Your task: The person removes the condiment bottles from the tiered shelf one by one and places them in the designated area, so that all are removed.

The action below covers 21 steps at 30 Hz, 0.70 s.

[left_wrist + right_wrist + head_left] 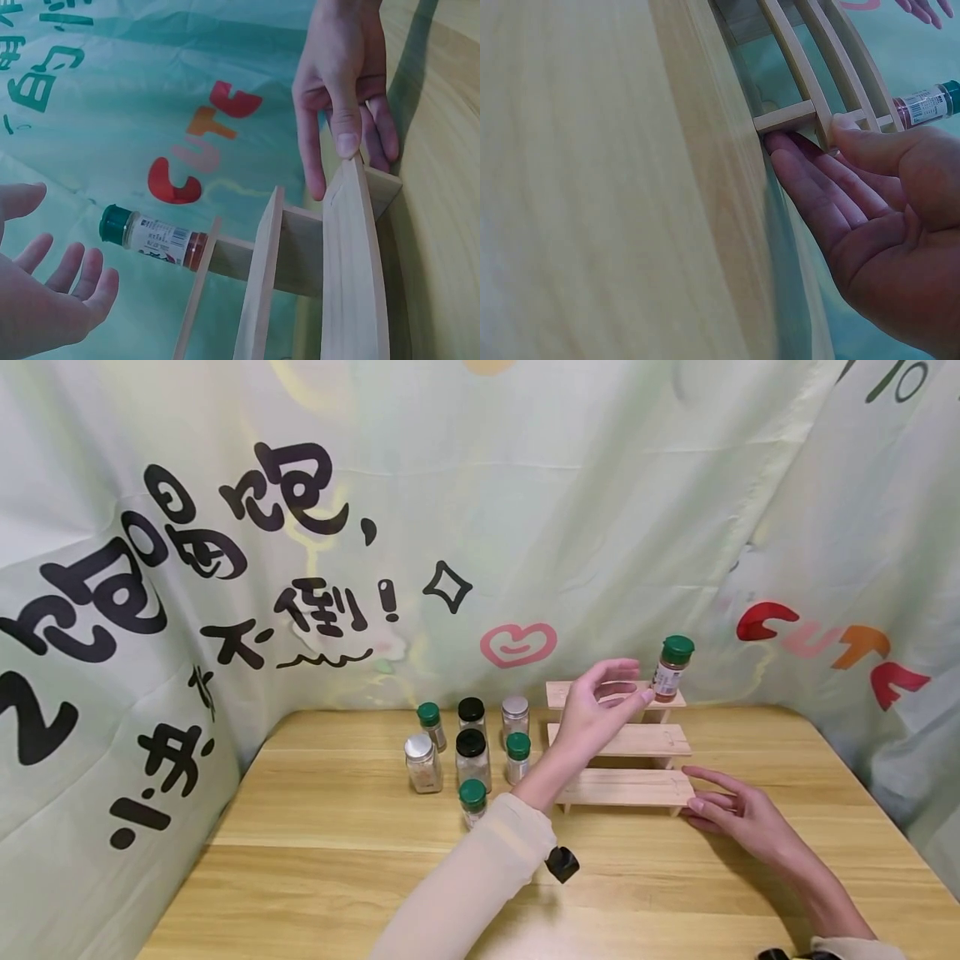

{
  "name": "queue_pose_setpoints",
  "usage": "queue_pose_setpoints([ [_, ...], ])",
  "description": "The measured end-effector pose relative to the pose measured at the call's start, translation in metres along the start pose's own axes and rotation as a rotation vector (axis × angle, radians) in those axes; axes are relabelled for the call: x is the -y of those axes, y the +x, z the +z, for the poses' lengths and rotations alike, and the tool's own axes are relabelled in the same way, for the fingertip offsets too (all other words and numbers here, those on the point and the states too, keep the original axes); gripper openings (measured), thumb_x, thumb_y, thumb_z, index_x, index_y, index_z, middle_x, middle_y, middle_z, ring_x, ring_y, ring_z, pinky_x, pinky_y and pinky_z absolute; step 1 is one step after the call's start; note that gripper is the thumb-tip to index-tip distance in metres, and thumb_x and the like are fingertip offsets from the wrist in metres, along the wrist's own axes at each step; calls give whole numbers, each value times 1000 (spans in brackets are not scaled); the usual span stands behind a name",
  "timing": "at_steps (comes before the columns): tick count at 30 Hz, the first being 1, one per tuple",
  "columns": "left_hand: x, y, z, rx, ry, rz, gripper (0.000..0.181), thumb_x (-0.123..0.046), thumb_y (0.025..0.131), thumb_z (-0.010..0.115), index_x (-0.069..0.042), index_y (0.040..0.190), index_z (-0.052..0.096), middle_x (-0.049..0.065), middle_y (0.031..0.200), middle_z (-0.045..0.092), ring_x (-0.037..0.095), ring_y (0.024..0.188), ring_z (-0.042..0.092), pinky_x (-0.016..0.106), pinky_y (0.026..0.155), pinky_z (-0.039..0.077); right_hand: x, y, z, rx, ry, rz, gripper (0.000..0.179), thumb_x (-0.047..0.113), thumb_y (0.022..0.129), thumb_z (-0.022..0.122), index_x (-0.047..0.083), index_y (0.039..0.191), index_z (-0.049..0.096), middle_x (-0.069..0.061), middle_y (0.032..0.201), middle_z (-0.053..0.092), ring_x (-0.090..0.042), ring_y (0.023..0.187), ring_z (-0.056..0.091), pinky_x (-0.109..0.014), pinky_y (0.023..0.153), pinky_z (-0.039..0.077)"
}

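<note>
On the right end of the top step of a three-tier wooden rack (622, 787) stands a spice bottle (670, 675) with a green cap, white label and reddish contents. My left hand (600, 706) is just left of that bottle, apart from it, fingers spread and nothing held; the left wrist view shows the gap between fingers and bottle. My right hand (750, 818) holds the right end of the rack's lowest step. In the right wrist view its thumb (866, 146) lies on one side of the step's end, the other fingers by the leg.
Left of the rack several spice bottles stand upright, including a black-capped one (472, 762), a silver-capped one (423, 767) and a green-capped one (473, 797) partly behind the left sleeve. A printed curtain (420, 510) hangs behind the wooden table (322, 827).
</note>
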<state>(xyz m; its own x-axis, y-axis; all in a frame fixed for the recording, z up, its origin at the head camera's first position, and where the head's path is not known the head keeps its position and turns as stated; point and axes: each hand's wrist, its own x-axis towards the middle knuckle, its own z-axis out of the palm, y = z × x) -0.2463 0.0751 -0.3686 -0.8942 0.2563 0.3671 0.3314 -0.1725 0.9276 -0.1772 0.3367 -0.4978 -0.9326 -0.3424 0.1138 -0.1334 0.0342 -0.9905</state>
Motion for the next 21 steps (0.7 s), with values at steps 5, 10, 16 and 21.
queue_pose_setpoints([
  [5,0,10,7,-12,44,-24,40,-11,92,79,-11,129,66,-4,117,68,10,108,66,20,92,55,0,0,0,18,11,-17,48,-7,104,51,9,149,50,-3,113,76,-19,101,74,-32,84,61],
  [10,-2,21,13,-25,89,-38,39,-14,92,79,-13,129,66,-6,117,68,13,107,67,18,86,56,0,0,0,40,42,-39,50,-9,104,50,11,149,51,-5,114,75,-21,102,74,-33,85,61],
  [16,-3,34,23,-26,143,-60,43,-16,92,79,-11,132,64,2,125,67,20,115,66,15,88,53,0,1,0,44,50,-41,50,-9,104,50,15,148,53,-5,114,75,-21,102,74,-33,85,61],
  [21,-3,45,32,-44,180,-87,45,-17,91,81,-10,132,65,4,126,67,18,114,65,16,88,52,0,0,0,43,62,-37,50,-9,103,50,13,148,53,-7,113,76,-21,102,74,-33,85,61],
])
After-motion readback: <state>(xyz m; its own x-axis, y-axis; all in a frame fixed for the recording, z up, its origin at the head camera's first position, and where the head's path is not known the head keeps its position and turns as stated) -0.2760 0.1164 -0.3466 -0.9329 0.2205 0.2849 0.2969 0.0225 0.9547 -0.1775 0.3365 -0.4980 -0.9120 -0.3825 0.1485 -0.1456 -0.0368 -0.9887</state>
